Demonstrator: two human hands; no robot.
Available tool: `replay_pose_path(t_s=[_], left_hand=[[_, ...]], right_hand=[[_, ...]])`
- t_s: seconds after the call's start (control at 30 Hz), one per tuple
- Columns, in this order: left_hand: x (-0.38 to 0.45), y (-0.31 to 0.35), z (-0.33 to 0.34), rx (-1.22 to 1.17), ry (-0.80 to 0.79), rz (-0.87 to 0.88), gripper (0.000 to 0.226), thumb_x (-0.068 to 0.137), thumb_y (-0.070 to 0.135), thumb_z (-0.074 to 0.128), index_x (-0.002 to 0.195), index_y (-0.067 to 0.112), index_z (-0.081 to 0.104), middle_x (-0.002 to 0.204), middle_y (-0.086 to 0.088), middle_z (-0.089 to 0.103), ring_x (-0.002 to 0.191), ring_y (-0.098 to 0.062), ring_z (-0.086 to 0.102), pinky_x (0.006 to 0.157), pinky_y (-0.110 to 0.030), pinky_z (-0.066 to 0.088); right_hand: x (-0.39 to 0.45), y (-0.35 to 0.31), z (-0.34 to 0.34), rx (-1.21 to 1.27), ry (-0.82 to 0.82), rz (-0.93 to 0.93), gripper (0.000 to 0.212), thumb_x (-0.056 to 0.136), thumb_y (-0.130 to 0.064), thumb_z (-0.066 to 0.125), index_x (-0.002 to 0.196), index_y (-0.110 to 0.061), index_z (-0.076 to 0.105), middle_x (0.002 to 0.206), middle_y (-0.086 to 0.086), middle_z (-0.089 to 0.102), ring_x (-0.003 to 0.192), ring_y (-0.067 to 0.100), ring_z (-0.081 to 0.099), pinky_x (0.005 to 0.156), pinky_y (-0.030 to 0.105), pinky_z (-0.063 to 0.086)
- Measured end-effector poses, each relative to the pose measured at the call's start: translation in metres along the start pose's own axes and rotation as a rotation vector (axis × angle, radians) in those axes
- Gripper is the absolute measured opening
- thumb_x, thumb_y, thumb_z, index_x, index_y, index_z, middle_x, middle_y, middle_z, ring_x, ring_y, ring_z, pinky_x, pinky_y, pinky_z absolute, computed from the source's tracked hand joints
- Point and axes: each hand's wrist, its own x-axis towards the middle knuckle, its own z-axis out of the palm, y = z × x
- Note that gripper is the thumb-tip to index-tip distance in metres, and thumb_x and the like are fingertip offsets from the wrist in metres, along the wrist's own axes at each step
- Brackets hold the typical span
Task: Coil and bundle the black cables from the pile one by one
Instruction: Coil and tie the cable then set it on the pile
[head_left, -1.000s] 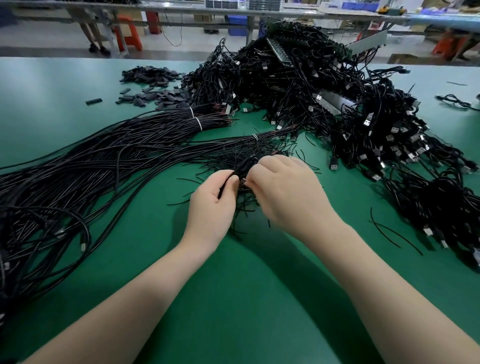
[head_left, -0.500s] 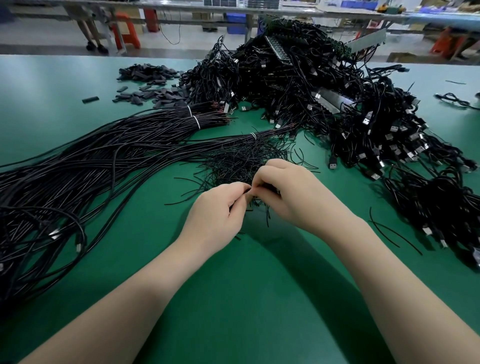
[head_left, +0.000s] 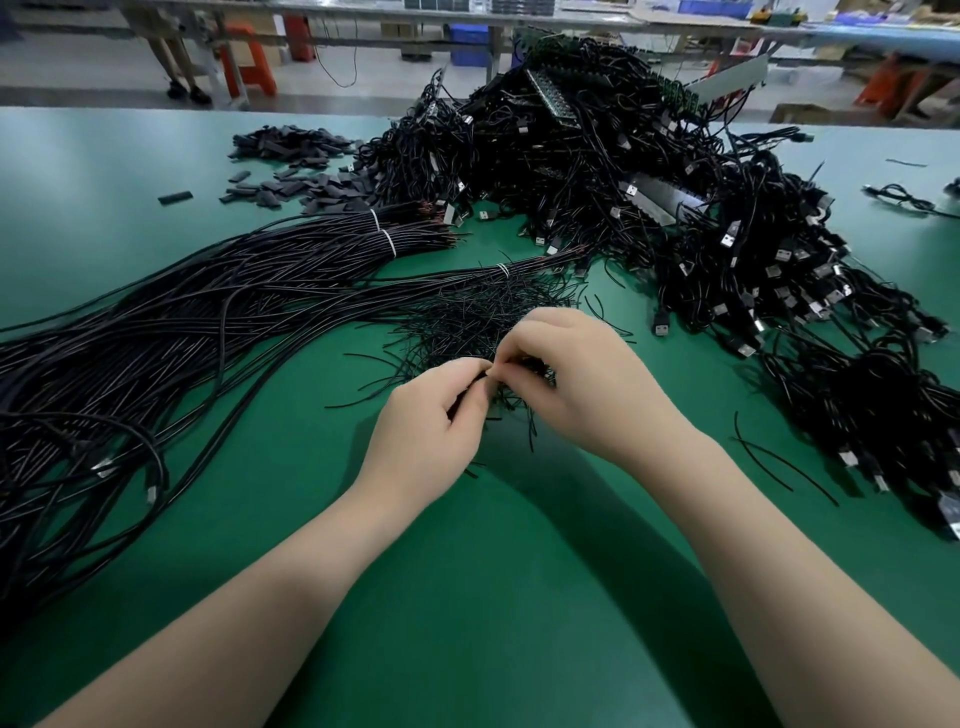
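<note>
**Both hands pinch thin ties at the heap's near edge**

On the green worktop, the left hand and right hand meet fingertip to fingertip. Each grip is closed, fingers curled, pinching thin black ties; exactly how many strands each holds cannot be told. Just beyond the fingers lies the tie heap, a loose nest of short wires, with stray ones scattered near it. To the left, long cables fan across the worktop, gathered by white bands at their far ends. Farther back and right rises the cable pile, tangled, with USB plugs showing. Far left sit small black sleeves.
</note>
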Motion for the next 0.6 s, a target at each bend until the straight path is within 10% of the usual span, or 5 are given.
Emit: replay_pose_path(t_s=[0.2,0.43,0.6], left_hand=[[0.007,0.005,0.001,-0.505,0.123,-0.222,0.021,0.097,0.023,0.051,0.09,0.034,0.067,0.07,0.017,0.059,0.067,-0.001,0.05,0.066,-0.015,0.042],[0.007,0.003,0.003,-0.706,0.172,-0.346,0.014,0.09,0.028,0.055,0.086,0.03,0.068,0.074,0.011,0.062,0.068,-0.004,0.052,0.062,-0.013,0.043],[0.006,0.007,0.004,-0.768,0.192,-0.279,0.021,0.094,0.02,0.055,0.098,0.028,0.075,0.096,0.007,0.074,0.088,-0.004,0.065,0.075,-0.015,0.049]], right_hand=[[-0.005,-0.01,0.021,-0.39,0.583,-0.153,0.018,0.088,-0.023,0.069,0.071,-0.016,0.071,0.086,0.001,0.068,0.087,0.028,0.062,0.073,0.037,0.042],[-0.005,-0.023,0.032,0.693,0.247,0.501,0.011,0.077,-0.03,0.079,0.08,-0.022,0.071,0.074,-0.008,0.072,0.067,0.008,0.065,0.066,0.019,0.052],[-0.005,-0.023,0.031,0.96,0.266,0.557,0.006,0.079,-0.013,0.078,0.078,-0.009,0.074,0.073,0.006,0.074,0.069,0.016,0.069,0.068,0.024,0.055]])
